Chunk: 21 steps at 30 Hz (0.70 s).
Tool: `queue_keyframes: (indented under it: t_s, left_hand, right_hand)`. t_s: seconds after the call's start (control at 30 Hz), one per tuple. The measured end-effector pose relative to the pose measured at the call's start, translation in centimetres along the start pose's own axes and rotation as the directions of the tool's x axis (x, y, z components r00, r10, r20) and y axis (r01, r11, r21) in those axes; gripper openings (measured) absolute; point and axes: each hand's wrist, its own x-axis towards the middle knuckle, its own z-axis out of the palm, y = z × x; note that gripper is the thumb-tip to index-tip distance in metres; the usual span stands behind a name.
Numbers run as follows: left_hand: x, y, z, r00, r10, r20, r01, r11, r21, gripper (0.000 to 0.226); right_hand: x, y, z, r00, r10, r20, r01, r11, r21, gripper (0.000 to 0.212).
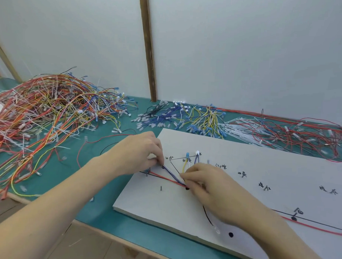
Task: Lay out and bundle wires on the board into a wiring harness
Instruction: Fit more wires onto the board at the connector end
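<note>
A white harness board [261,171] with drawn black lines, pegs and handwritten labels lies on the green table. My left hand [138,153] pinches the upper end of a small bunch of blue, white and purple wires [173,175] near the board's left edge. My right hand [209,185] pinches the same bunch at its lower end, where it meets a red wire [164,177] running along a drawn line. A yellow wire with a blue connector [187,155] and a purple pair with a white connector [197,153] stand on pegs just above my right hand.
A big tangled heap of red, orange and yellow wires [40,113] fills the table's left. Small piles of blue and yellow wires [186,118] and of red wires with white cable ties [282,131] lie behind the board. White wall panels stand close behind.
</note>
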Motion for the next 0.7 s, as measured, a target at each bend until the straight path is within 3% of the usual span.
queue_keyframes:
  t_s: [0.1,0.2,0.37,0.47,0.63,0.7]
  left_hand:
    - [0.0,0.3,0.2,0.997,-0.070,0.025,0.072,0.994,-0.083,0.024]
    - [0.2,0.5,0.0,0.981,-0.179,0.072,0.191,0.951,-0.245,0.028]
    - [0.3,0.5,0.7,0.965,-0.259,0.033,0.253,0.895,-0.367,0.010]
    - [0.5,0.6,1.7,0.946,-0.323,-0.003,0.298,0.877,-0.376,0.014]
    - [-0.1,1.3,2.9,0.917,-0.389,-0.086,0.320,0.847,-0.425,0.013]
    - [-0.6,1.6,3.0,0.929,-0.347,-0.125,0.287,0.893,-0.346,0.011]
  right_hand:
    - [-0.6,0.9,-1.4,0.974,0.153,-0.168,-0.118,0.972,0.201,0.022]
    - [-1.4,1.2,-1.7,0.944,0.225,-0.239,-0.165,0.955,0.247,0.022]
    - [-2.1,0.1,-0.4,0.980,0.107,-0.169,-0.093,0.992,0.088,0.022]
    - [-1.9,-0.2,0.6,0.991,0.018,-0.132,-0.021,1.000,-0.017,0.023]
    - [-1.9,0.0,1.3,0.989,0.086,-0.120,-0.096,0.992,-0.080,0.022]
    - [-1.7,0.0,1.3,0.989,0.096,-0.114,-0.107,0.990,-0.095,0.022]
